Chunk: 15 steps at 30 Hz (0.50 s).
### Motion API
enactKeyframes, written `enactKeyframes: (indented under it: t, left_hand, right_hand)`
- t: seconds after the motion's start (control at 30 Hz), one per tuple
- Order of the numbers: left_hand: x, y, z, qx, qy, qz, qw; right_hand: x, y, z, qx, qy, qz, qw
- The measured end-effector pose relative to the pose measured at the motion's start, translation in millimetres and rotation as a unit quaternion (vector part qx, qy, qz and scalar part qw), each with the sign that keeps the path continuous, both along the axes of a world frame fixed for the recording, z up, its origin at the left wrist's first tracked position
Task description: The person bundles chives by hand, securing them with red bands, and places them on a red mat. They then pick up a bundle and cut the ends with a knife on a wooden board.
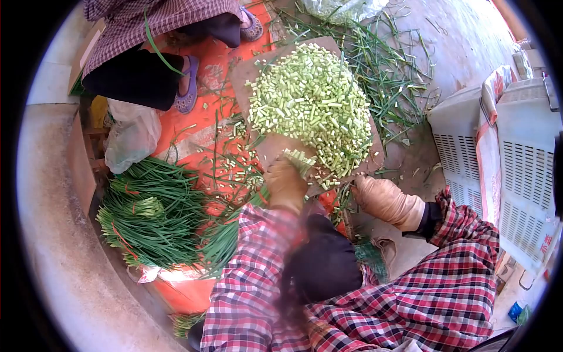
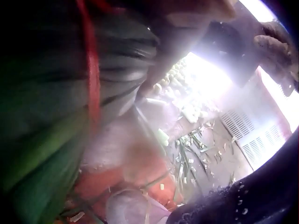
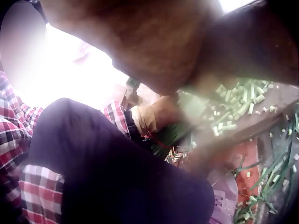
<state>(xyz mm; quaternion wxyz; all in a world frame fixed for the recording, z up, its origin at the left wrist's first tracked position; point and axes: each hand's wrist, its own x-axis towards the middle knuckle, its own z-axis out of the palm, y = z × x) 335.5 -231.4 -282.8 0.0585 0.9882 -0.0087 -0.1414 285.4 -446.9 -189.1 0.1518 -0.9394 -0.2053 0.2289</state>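
Note:
My left hand point(image 1: 285, 183) grips a bunch of green chives at the near edge of a chopping board point(image 1: 272, 146). The pale cut ends point(image 1: 301, 161) poke out past its fingers, and the leaves point(image 1: 221, 243) trail back beneath the forearm. In the left wrist view a red tie point(image 2: 93, 79) goes round the bunch. Right of it, at the board's near corner, my right hand point(image 1: 384, 199) is curled round a cleaver, whose broad dark blade point(image 3: 254, 42) shows in the right wrist view. Chopped stalk pieces point(image 1: 308, 97) are heaped on the board.
Tied chive bunches point(image 1: 152, 214) lie on the orange sheet point(image 1: 176, 296) at the left. Loose leaves point(image 1: 390, 76) litter the floor beyond the board. Another person's purple shoe point(image 1: 187, 88) is at upper left. Grey slotted crates point(image 1: 516, 152) stand on the right.

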Motion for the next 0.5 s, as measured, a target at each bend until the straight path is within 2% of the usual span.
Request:
enactKeyframes:
  t: [0.07, 0.2, 0.3, 0.33, 0.37, 0.4, 0.43, 0.47, 0.5]
  left_hand:
    - [1.9, -0.6, 0.2, -0.017, 0.009, 0.009, 1.0]
    - [0.4, 0.4, -0.7, -0.044, 0.005, 0.025, 0.999]
    - [-0.4, 1.0, 1.9, -0.052, -0.008, 0.015, 0.998]
    - [1.5, 2.4, 3.4, -0.059, 0.014, 0.008, 0.998]
    - [-1.2, 1.1, 0.2, -0.028, -0.019, -0.002, 0.999]
    - [5.2, 1.7, 6.5, -0.05, 0.026, 0.003, 0.998]
    - [10.6, 3.6, 14.6, -0.072, 0.067, 0.01, 0.995]
    - [9.9, 6.5, 12.2, -0.069, 0.063, 0.011, 0.996]
    - [9.5, 8.0, 5.6, -0.068, 0.028, 0.01, 0.997]
  right_hand:
    - [17.0, 7.9, 22.5, 0.031, -0.012, 0.025, 0.999]
    - [24.7, 8.6, 13.6, 0.033, 0.073, -0.037, 0.996]
    - [30.5, 12.4, 16.7, 0.022, 0.069, -0.029, 0.997]
    - [31.5, 11.5, 5.9, 0.022, 0.07, 0.013, 0.997]
    - [29.8, 10.3, -24.8, 0.03, -0.023, 0.136, 0.99]
    - [32.3, 10.0, -55.9, 0.034, -0.123, 0.257, 0.958]
    - [45.0, 27.8, -72.6, 0.049, -0.007, 0.15, 0.987]
    - [59.7, 56.8, -82.1, 0.067, 0.104, 0.041, 0.992]
    - [66.9, 75.7, -64.9, 0.087, 0.043, -0.043, 0.994]
